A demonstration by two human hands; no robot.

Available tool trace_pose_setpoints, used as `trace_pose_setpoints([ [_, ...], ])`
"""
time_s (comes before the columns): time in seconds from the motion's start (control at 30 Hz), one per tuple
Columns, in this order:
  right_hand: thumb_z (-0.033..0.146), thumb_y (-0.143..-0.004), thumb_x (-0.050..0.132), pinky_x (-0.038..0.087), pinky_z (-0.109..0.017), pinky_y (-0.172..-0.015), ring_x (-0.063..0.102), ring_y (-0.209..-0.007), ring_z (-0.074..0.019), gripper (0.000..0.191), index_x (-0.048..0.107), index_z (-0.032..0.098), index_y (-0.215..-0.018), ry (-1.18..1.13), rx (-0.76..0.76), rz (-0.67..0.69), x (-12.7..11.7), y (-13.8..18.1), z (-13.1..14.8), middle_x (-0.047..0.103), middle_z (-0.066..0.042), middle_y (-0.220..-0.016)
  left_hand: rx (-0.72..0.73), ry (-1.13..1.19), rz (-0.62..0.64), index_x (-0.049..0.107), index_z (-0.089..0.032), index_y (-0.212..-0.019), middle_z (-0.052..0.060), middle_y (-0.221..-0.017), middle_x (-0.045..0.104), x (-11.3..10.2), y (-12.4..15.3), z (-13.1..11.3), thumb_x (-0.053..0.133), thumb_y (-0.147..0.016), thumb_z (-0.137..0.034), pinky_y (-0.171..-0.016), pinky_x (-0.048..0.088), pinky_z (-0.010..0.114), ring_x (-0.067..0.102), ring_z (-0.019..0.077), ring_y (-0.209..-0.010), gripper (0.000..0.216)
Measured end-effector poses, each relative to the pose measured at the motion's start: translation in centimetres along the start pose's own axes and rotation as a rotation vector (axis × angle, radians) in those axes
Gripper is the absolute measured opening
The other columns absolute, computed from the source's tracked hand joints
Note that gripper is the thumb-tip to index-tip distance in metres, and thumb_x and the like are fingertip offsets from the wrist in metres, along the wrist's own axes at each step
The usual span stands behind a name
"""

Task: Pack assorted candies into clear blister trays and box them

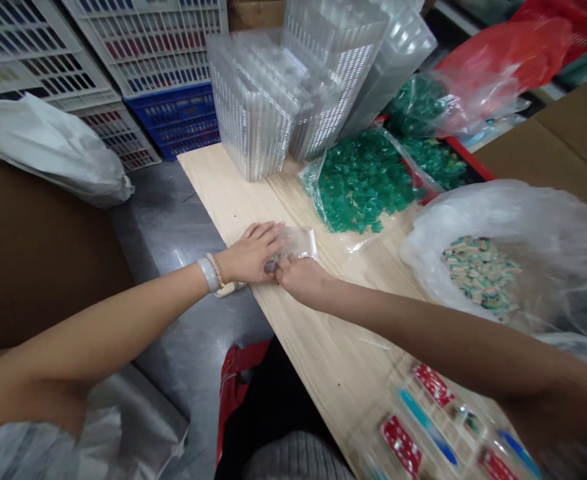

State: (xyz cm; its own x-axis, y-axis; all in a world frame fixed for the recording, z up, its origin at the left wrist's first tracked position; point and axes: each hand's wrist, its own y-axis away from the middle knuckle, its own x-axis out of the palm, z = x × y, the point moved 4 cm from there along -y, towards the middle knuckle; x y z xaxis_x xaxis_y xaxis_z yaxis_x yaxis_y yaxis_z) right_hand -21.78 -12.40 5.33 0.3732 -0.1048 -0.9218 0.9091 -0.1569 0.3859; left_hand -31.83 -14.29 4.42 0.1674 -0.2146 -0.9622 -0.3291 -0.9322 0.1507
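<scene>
A flat clear plastic case [303, 241] lies near the left edge of the wooden table. My left hand [256, 253] rests on its left part, palm down, with the fingers stretched out and slightly apart. Curled at the near side of the case is my right hand [303, 281], its fingers closed on the edge beside the left fingertips. Both hands touch each other or nearly so, and they cover much of the case. Blur hides the finer detail between the fingers.
Stacks of clear plastic trays [253, 113] stand at the table's far end. Right of them lies an open bag of green pieces [363, 180]. A large plastic bag [423, 233] holds small patterned pieces. Filled trays [423, 427] sit at the near right. Crates [173, 120] line the floor behind.
</scene>
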Motion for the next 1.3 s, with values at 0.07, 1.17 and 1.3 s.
trace_pose_setpoints([
  [0.07,0.01,-0.083,0.035,0.042,-0.031,-0.061,0.053,-0.086,-0.0233,0.026,0.059,0.011,-0.095,0.026,-0.022,-0.044,-1.1,1.0,-0.2,0.056,-0.015,-0.098,0.003,0.046,-0.014,0.021,-0.014,-0.135,0.016,-0.143,0.014,-0.4,0.5,0.7,0.045,-0.073,-0.057,-0.104,0.011,0.043,0.011,0.0285,-0.131,0.079],
  [1.17,0.026,-0.082,0.05,0.028,-0.028,-0.073,0.043,-0.082,-0.0167,0.017,0.063,0.016,-0.079,-0.287,-0.034,-0.202,1.5,0.9,-7.9,0.059,-0.005,-0.083,0.028,0.023,0.069,0.035,-0.029,-0.129,0.008,-0.146,0.006,0.3,-2.6,1.9,0.046,-0.077,-0.051,-0.101,0.016,0.043,0.012,0.031,-0.129,0.058],
  [1.3,0.022,-0.082,0.047,0.029,-0.031,-0.072,0.046,-0.085,-0.0194,0.018,0.063,0.014,-0.082,-0.156,-0.06,-0.171,1.1,1.4,-7.0,0.059,-0.008,-0.085,0.017,0.036,0.028,0.039,-0.027,-0.127,0.009,-0.145,0.009,0.2,-2.5,1.4,0.051,-0.074,-0.048,-0.1,0.017,0.045,0.015,0.033,-0.128,0.059],
])
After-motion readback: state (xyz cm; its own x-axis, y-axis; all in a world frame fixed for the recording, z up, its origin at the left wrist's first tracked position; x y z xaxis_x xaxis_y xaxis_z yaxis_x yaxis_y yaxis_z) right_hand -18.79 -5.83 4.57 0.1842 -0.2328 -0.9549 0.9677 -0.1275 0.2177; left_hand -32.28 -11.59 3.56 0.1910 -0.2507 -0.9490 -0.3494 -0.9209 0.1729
